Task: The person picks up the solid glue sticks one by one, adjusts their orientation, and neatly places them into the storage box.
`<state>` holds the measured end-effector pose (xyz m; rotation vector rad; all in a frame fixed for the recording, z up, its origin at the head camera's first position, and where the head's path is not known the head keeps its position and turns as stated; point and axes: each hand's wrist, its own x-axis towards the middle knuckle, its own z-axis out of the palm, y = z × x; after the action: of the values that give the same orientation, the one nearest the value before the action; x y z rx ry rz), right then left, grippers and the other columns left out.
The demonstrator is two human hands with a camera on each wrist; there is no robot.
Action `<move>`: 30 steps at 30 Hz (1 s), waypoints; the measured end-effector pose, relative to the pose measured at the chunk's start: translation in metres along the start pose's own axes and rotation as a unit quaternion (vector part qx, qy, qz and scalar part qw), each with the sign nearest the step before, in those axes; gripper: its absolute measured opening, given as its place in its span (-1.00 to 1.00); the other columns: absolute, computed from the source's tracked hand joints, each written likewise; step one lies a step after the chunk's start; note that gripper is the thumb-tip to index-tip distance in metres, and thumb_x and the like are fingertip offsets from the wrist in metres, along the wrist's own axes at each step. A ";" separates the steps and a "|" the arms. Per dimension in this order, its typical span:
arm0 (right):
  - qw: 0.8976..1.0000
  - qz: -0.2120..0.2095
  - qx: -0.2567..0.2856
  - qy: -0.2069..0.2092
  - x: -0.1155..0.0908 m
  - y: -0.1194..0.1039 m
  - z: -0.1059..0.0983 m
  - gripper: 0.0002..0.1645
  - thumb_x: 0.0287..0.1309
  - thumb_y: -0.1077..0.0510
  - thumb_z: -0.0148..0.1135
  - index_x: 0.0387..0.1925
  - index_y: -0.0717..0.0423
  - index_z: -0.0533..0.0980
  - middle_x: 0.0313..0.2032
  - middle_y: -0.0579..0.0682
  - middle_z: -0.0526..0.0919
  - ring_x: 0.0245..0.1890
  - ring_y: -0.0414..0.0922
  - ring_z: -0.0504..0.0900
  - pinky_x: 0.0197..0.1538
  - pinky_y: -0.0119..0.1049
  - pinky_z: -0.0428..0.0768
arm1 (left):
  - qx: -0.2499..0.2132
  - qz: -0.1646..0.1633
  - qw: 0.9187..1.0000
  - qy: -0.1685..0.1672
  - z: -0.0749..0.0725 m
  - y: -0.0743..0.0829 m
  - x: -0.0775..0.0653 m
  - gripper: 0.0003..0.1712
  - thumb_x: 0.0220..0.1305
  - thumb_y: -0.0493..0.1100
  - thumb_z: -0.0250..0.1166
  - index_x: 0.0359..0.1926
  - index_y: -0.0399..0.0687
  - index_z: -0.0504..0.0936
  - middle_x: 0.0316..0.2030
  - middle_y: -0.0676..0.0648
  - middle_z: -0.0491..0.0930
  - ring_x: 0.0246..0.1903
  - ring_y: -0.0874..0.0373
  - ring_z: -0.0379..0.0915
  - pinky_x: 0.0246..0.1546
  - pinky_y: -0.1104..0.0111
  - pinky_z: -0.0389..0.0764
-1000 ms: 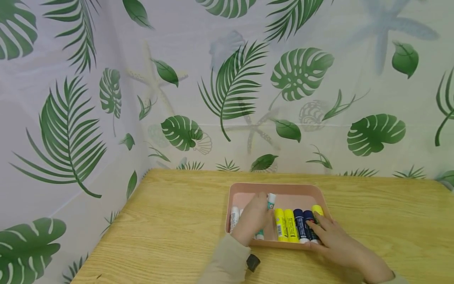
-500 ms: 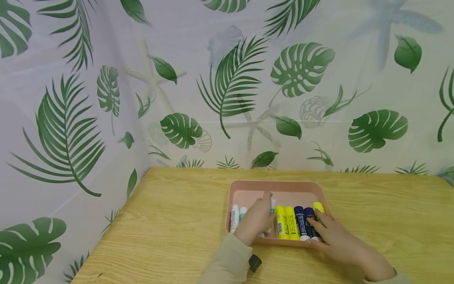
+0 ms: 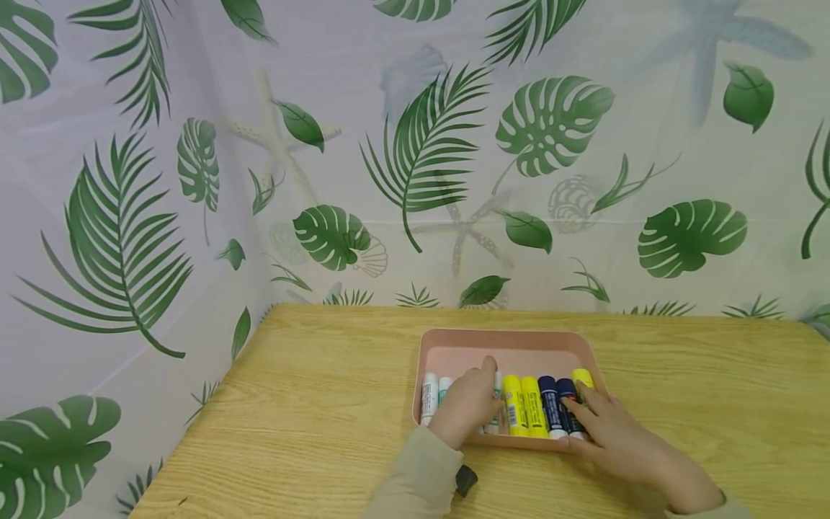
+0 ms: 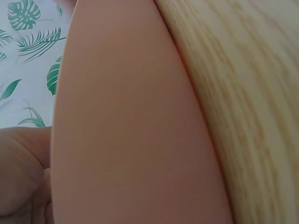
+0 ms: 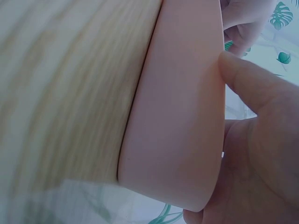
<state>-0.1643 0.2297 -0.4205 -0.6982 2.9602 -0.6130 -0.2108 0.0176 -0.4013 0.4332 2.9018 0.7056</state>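
A pink tray (image 3: 506, 337) on the table holds a row of glue sticks. Over its left half is my left hand (image 3: 465, 404), index finger extended, with another fingertip touching a white-and-teal glue stick (image 3: 498, 383) that lies beside the yellow ones. The hand hides part of that stick and the row below it. My right hand (image 3: 616, 441) rests at the tray's right front corner, fingers spread over a navy glue stick (image 3: 566, 390) and a yellow glue stick (image 3: 583, 377). In the right wrist view its thumb (image 5: 245, 79) lies at the rim.
At the tray's left end lie a white glue stick (image 3: 429, 396) and a teal-labelled one (image 3: 444, 386). Two yellow glue sticks (image 3: 524, 407) and another navy one (image 3: 551, 407) lie in the middle. Behind the wooden table (image 3: 324, 404) hangs a leaf-printed cloth (image 3: 570, 274).
The white-and-teal glue stick, earlier raised and tilted in my left hand, now lies down in the row. My left hand has lowered slightly with it. The right hand stays at its corner.
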 end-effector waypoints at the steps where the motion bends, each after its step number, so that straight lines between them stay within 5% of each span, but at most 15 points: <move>1: 1.000 0.001 0.001 0.000 0.000 0.000 0.000 -0.18 0.07 -0.26 0.04 0.13 0.32 0.30 0.21 0.41 0.06 0.18 0.36 0.00 0.12 0.24 0.00 | 0.002 -0.001 1.000 -0.001 0.000 0.000 0.000 -0.59 0.09 -0.18 0.26 -0.05 -0.10 0.31 -0.58 0.02 0.37 -0.68 0.22 0.28 -0.70 0.46 0.33; 10: 1.000 0.009 0.008 -0.018 -0.001 -0.001 -0.002 -0.14 0.06 -0.30 0.00 0.14 0.33 0.29 0.22 0.42 0.03 0.19 0.36 -0.01 0.12 0.24 -0.02 | 0.045 -0.009 0.999 -0.019 0.003 -0.001 -0.002 -0.63 0.09 -0.10 0.26 -0.12 -0.13 0.39 -0.63 0.01 0.34 -0.71 0.21 0.27 -0.74 0.45 0.31; 20: 1.000 0.002 -0.003 -0.009 0.000 -0.001 -0.002 -0.15 0.07 -0.28 0.01 0.13 0.34 0.30 0.21 0.42 0.05 0.18 0.36 0.00 0.12 0.23 0.00 | 0.104 -0.018 0.994 -0.027 0.005 -0.004 0.001 -0.56 0.07 -0.01 0.27 -0.10 -0.17 0.44 -0.31 -0.11 0.37 -0.62 0.19 0.26 -0.65 0.44 0.35; 30: 1.000 -0.003 0.000 -0.007 0.000 -0.002 -0.003 -0.15 0.06 -0.28 0.02 0.13 0.34 0.30 0.21 0.42 0.05 0.18 0.36 0.01 0.12 0.23 0.00 | 0.146 -0.004 0.989 -0.034 0.004 -0.005 -0.001 -0.61 0.09 0.05 0.25 -0.19 -0.15 0.49 -0.34 -0.10 0.30 -0.70 0.20 0.25 -0.73 0.45 0.32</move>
<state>-0.1634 0.2288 -0.4168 -0.7085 2.9472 -0.6058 -0.2106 0.0149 -0.4070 0.4655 2.9459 0.2581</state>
